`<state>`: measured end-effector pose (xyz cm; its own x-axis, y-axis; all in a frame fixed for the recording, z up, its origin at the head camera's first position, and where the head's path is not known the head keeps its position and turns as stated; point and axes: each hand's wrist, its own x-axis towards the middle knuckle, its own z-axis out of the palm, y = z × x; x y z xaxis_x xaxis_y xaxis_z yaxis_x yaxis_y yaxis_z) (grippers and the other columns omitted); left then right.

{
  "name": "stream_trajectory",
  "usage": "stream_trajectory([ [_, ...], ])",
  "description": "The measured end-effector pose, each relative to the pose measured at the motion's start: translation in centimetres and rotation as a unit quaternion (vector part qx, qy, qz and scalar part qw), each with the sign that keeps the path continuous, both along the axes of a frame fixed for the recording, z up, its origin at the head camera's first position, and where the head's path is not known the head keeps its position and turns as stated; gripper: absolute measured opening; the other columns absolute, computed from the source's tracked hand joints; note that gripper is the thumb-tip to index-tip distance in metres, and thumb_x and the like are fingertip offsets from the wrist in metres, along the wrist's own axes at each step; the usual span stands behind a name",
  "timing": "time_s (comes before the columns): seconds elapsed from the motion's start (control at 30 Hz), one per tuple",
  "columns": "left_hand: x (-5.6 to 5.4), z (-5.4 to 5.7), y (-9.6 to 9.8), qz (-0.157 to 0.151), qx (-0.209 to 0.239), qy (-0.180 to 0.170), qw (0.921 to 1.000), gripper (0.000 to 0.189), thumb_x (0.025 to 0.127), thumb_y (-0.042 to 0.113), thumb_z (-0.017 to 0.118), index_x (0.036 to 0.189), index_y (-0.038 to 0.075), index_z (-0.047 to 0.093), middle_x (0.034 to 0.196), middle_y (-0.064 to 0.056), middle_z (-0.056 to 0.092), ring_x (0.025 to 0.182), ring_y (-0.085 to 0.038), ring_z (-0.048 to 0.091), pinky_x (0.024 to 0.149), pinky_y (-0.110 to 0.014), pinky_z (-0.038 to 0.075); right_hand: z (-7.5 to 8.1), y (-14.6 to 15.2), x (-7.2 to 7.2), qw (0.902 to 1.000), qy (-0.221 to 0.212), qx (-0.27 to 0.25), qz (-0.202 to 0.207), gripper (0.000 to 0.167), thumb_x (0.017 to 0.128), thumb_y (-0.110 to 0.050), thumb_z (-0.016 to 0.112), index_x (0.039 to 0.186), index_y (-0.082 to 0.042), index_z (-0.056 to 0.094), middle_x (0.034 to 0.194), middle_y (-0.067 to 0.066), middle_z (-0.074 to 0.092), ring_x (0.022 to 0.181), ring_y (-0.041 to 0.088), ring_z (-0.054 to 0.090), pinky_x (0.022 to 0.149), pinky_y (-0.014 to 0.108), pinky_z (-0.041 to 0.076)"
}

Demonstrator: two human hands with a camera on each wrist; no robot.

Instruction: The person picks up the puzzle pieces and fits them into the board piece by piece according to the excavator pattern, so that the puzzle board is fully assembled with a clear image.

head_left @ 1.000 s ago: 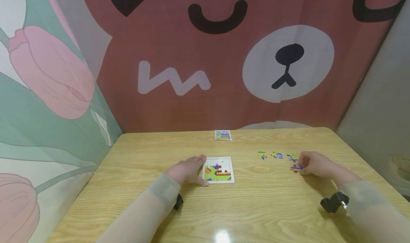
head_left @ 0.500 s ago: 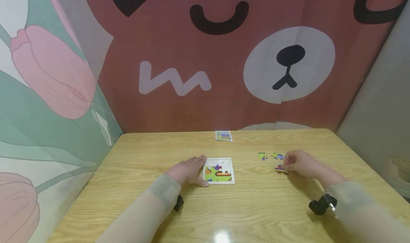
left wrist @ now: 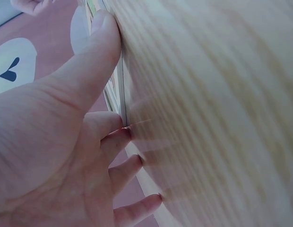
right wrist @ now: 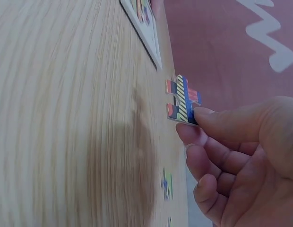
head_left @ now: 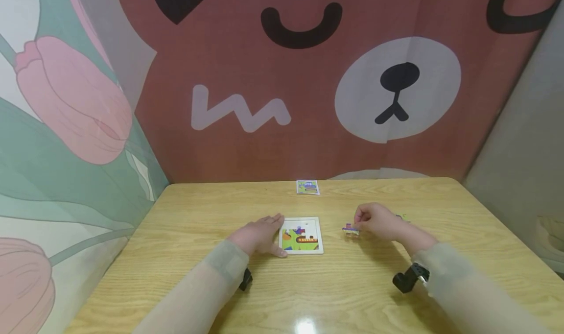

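Observation:
A square puzzle tray (head_left: 308, 251) with a white rim lies on the table, partly filled with a green and orange picture. My left hand (head_left: 262, 233) rests against its left side, thumb at the near corner and fingers extended along the edge. In the left wrist view the thumb (left wrist: 101, 42) touches the tray and the fingertips meet the table. To the right of the tray, my right hand (head_left: 381, 221) pinches a puzzle piece (right wrist: 182, 99) between thumb and index finger, above the table. This piece is blue and red with a striped band.
A small picture card (head_left: 307, 187) lies near the table's back edge. Loose puzzle pieces (head_left: 402, 217) lie behind the right hand, mostly hidden; the right wrist view shows another part of them (right wrist: 167, 183). A patterned fabric wall stands behind the wooden table (head_left: 211, 202).
My right hand has carried the puzzle piece leftward from the right side of the table toward the tray, passing in front of the loose pieces. The left hand has stayed at the tray.

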<state>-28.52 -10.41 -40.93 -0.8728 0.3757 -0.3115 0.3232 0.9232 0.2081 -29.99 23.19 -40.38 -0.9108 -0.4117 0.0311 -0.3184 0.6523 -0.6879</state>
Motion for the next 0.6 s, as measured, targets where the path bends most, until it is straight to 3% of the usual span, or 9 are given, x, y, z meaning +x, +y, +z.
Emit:
stream_trajectory([
  [0.6, -0.1, 0.0, 0.1, 0.002, 0.001, 0.001, 1.0, 0.106, 0.076, 0.059, 0.074, 0.159, 0.015, 0.023, 0.164, 0.001, 0.017, 0.148, -0.025, 0.017, 0.115, -0.053, 0.021, -0.5, -6.5, -1.5, 0.9996, -0.025, -0.008, -0.007, 0.014, 0.09, -0.004, 0.072, 0.081, -0.008, 0.061, 0.077, 0.003, 0.059, 0.072, 0.018, 0.052, 0.064, 0.032, 0.046],
])
